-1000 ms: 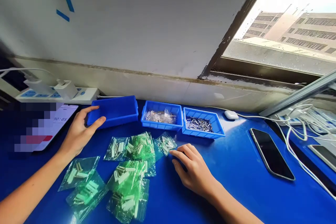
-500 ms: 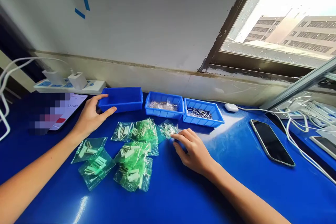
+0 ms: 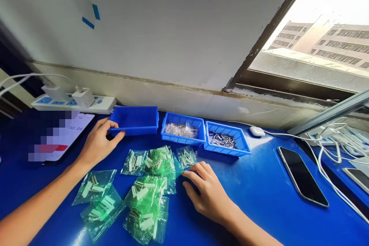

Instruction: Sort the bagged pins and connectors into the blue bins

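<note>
one loosely spread right hand (image 3: pixel 209 192) shifted from clear packet (image 3: pixel 186 157) to green packet (image 3: pixel 177 169); left hand (image 3: pixel 98 143) grips leftmost bin (image 3: pixel 141 129).

Deep-blue plastic tray (image 3: pixel 135 130) set at back of worktop (image 3: pixel 245 188), open side faced up. Clear, green-tinted bags (image 3: pixel 148 180) laid in front, partly overlapped, filled with white and metallic pieces (image 3: pixel 142 193).

Three blue bins (image 3: pixel 135 117), two chargers (image 3: pixel 83 98), two tape strips (image 3: pixel 96 12) — overlapping bags (image 3: pixel 160 163) uncountable
</note>
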Tool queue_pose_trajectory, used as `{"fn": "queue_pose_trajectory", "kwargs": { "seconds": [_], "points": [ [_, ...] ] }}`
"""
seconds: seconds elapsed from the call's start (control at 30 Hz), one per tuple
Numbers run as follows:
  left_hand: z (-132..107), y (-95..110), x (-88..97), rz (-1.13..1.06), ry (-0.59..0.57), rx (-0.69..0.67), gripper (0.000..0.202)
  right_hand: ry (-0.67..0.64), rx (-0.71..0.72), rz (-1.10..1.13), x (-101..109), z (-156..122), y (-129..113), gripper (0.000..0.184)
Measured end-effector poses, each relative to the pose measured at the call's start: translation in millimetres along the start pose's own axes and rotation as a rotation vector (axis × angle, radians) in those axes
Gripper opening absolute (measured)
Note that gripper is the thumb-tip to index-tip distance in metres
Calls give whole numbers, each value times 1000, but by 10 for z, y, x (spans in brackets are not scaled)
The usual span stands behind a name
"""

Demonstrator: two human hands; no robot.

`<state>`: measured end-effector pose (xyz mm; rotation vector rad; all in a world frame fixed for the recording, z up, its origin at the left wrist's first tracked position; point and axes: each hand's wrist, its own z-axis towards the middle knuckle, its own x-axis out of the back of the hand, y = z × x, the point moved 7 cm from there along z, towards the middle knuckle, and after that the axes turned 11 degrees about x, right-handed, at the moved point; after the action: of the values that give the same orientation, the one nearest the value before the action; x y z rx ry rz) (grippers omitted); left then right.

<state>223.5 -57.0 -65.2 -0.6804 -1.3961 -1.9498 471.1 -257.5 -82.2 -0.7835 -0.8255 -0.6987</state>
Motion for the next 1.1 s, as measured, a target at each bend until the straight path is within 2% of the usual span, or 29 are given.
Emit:
{"fn": "queue_pose_trajectory", "kwargs": {
  "seconds": [0.07, 0.13, 0.17, 0.23, 0.3, 0.37, 0.4, 0.5, 0.57, 0.63, 0.77, 0.83, 0.93, 1.1],
  "points": [
    [35, 2, 32, -19, 23, -29, 23, 41, 63, 35, 111, 30, -34, 19],
    [33, 14, 77, -52, 70, -66, 30, 163, 115, -18, 334, 86, 10, 19],
    [15, 33, 95, -68, 84, -79, 35, 233, 125, -69, 460, 136, 73, 20],
    [-62, 131, 154, -91, 121, -121, 46, 270, 84, -198, 625, 313, 289, 24],
    [-203, 326, 270, -98, 200, -217, 52, 187, -37, -359, 672, 572, 588, 36],
    [-408, 581, 399, -91, 287, -371, 47, -44, -138, -464, 563, 846, 869, 43],
    [-518, 704, 438, -82, 303, -451, 42, -165, -160, -476, 480, 957, 969, 40],
    [-795, 966, 407, -60, 188, -626, 31, -233, -158, -455, 383, 1165, 1045, 18],
    [-904, 1030, 331, -53, 87, -668, 31, -204, -141, -432, 404, 1178, 964, 14],
    [-927, 1010, 258, -73, 16, -638, 33, -138, -90, -414, 506, 1128, 787, 14],
    [-801, 818, 103, -239, -143, -398, 38, 58, 53, -431, 801, 996, 280, 12],
    [-751, 724, 10, -333, -243, -244, 39, 108, 94, -494, 834, 950, 55, 14],
    [-737, 667, -52, -400, -317, -91, 42, 199, 200, -634, 728, 899, -227, 15],
    [-688, 600, -59, -365, -335, 40, 48, 424, 511, -738, 446, 770, -519, 12]
  ]
}}
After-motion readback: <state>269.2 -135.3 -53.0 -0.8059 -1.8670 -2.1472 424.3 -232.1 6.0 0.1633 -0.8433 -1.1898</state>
